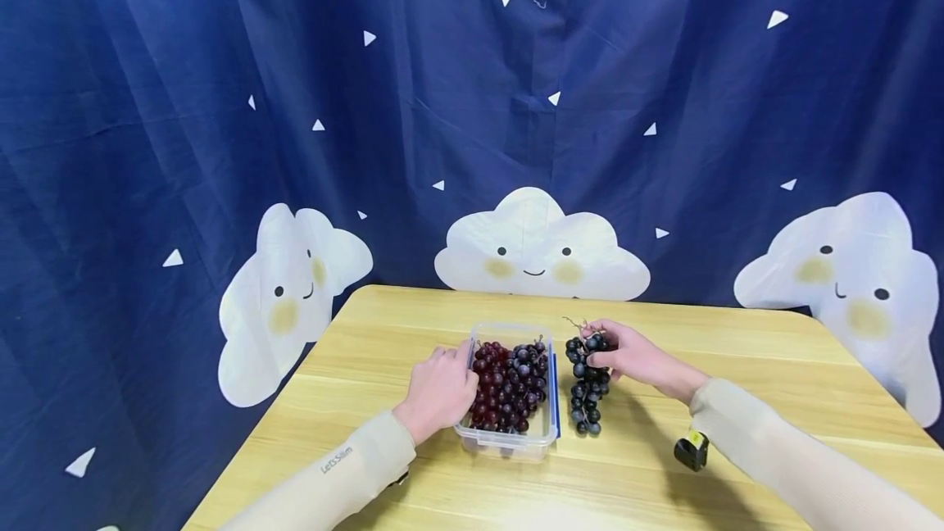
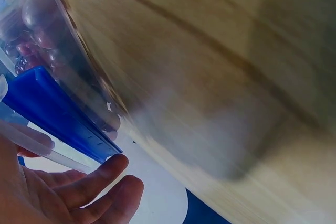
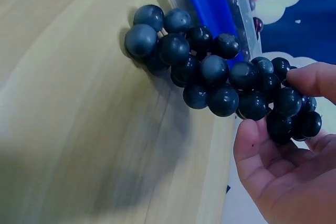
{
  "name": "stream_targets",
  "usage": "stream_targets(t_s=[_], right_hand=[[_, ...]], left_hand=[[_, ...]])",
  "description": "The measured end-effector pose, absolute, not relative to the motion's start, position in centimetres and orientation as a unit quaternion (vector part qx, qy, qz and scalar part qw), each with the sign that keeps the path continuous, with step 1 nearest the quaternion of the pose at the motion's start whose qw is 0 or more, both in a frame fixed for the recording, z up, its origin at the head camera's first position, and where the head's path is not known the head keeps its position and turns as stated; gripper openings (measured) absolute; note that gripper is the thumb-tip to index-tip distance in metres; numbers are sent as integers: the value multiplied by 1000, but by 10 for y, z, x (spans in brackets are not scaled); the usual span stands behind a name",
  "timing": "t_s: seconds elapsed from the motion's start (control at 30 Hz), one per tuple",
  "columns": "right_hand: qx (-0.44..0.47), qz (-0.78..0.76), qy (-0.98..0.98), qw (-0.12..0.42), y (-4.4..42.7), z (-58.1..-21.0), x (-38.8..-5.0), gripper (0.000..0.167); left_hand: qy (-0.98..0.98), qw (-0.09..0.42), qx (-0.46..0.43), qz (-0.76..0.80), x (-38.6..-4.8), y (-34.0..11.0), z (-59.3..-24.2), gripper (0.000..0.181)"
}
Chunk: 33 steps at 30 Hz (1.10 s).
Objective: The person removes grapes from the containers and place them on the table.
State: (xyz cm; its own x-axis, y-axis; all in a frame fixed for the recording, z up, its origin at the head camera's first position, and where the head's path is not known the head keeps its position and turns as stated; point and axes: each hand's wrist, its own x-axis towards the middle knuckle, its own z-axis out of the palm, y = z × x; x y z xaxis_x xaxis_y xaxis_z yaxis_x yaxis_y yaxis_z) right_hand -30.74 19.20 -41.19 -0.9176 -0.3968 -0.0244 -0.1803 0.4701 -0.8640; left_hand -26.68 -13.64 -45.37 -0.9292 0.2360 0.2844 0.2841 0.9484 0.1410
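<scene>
A clear plastic food container (image 1: 509,442) stands on the table with bunches of grapes inside, reddish ones (image 1: 488,379) on the left and darker purple ones (image 1: 525,367) on the right. My left hand (image 1: 441,390) grips the container's left side. In the left wrist view its fingers (image 2: 107,182) curl beside the blue side flap (image 2: 58,111). Just right of the container, my right hand (image 1: 627,355) holds a bunch of black grapes (image 1: 588,396) near its stem end. Thumb and fingers pinch its upper part in the right wrist view, and the bunch stretches away from them.
Along the container's right side runs another blue flap (image 1: 555,396). The light wooden table (image 1: 413,318) ends at a dark blue curtain (image 1: 413,146) printed with clouds. A black and yellow device (image 1: 692,451) sits under my right wrist.
</scene>
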Motion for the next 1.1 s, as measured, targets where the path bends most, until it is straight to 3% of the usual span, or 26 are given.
stream_targets(t_s=[0.73, 1.1], right_hand=[[-142, -464, 861, 152, 192, -429, -340, 53], [-148, -437, 874, 152, 196, -432, -341, 68]], left_hand=[[-978, 134, -129, -89, -267, -136, -455, 49], [-978, 134, -131, -93, -267, -136, -456, 50]])
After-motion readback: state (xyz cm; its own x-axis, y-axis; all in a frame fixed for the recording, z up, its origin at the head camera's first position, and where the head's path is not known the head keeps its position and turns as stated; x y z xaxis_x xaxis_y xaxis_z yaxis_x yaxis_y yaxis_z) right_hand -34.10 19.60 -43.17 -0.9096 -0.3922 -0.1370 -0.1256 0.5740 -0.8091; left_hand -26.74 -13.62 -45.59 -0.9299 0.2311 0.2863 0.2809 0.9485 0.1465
